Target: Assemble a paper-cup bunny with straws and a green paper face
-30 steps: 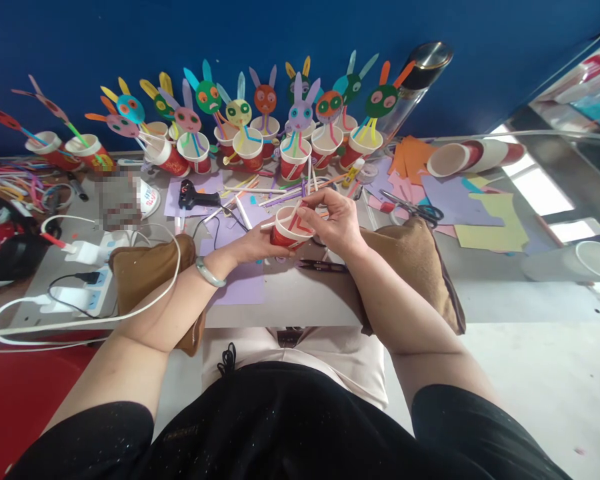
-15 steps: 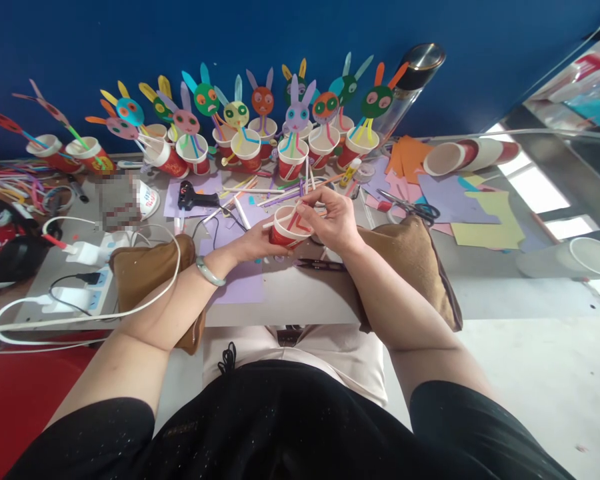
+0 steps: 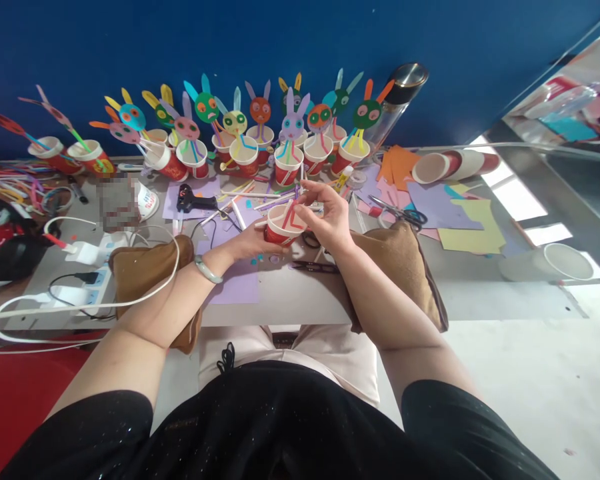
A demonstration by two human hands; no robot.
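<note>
My left hand (image 3: 253, 241) is wrapped round the side of a red and white paper cup (image 3: 275, 236), its mouth facing up and towards me. Bent red drinking straws (image 3: 289, 216) stand at the cup's rim. The thumb and fingers of my right hand (image 3: 327, 215) pinch the top of these straws over the cup. Behind the cup lie loose straw pieces (image 3: 240, 193). A small pair of black thread snips (image 3: 316, 267) rests on the table just below my right hand.
Paper cups (image 3: 244, 164) with straw-legged paper rabbits (image 3: 294, 125) line the blue wall. A black glue gun (image 3: 197, 200) lies left, scissors (image 3: 400, 212) right. Brown cushions (image 3: 400, 267) support both forearms. White cables (image 3: 145, 303) cross the left side near a power strip (image 3: 100, 287).
My right hand's fingers have opened out slightly while still at the red straws. The cup has shifted a little left in view, and the camera has turned slightly.
</note>
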